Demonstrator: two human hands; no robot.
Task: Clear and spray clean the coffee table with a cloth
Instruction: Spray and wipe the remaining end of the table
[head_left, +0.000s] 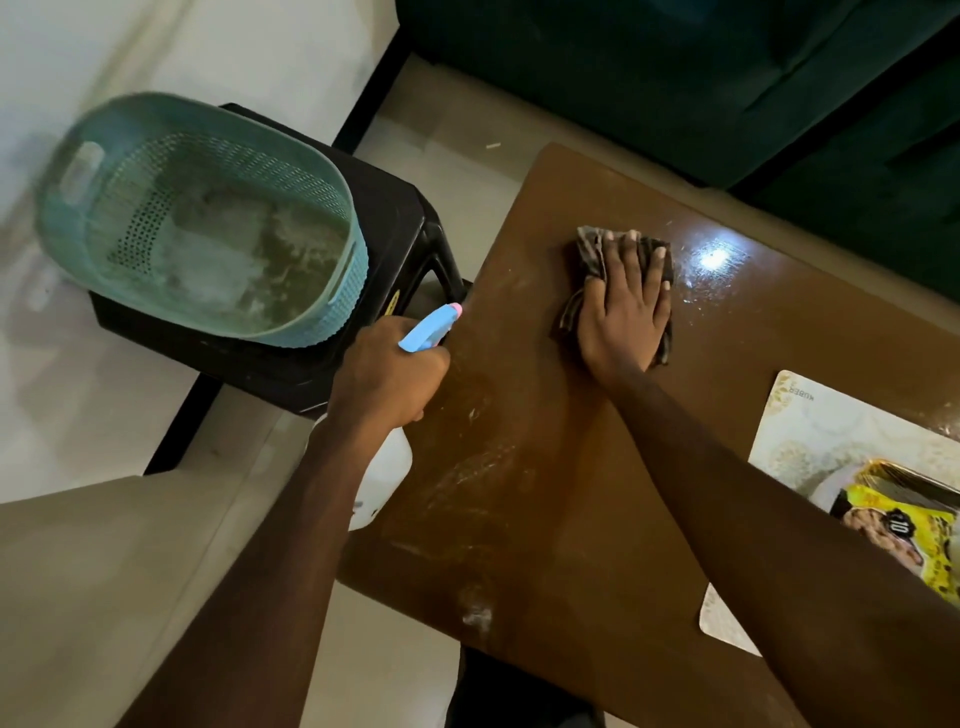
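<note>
**dusty_tops:** Brown wood with white smears all over it, that's the coffee table (519, 493) in the head view. Which step are we at?

**mopmike:** Wiping, I'd say. The cloth (589, 249) is on the table top towards its far end, just beside a wet, shiny patch. The right hand (626, 306) lies flat on top of it with the fingers straight and spread. It's pressing down, not gripping.

**dusty_tops:** And the other hand?

**mopmike:** The left hand (387, 374) is curled tight round the neck of the spray bottle (426, 330), at the table's left edge. The blue nozzle pokes out above the knuckles and the white body hangs below. I can't tell whether a finger is on the trigger.

**dusty_tops:** So what's next?

**mopmike:** My guess is that the near half of the table needs it most, since the streaks are thickest there. That means dragging the cloth back over them with firm flat pressure, maybe with another squirt first. The clearing isn't finished either. A placemat (800, 426) with a yellow packet (893, 519) on it sits at the table's right side. A teal basket (234, 156) waits on a black stool (400, 223) just off the table's left corner, probably for that stuff.
</note>
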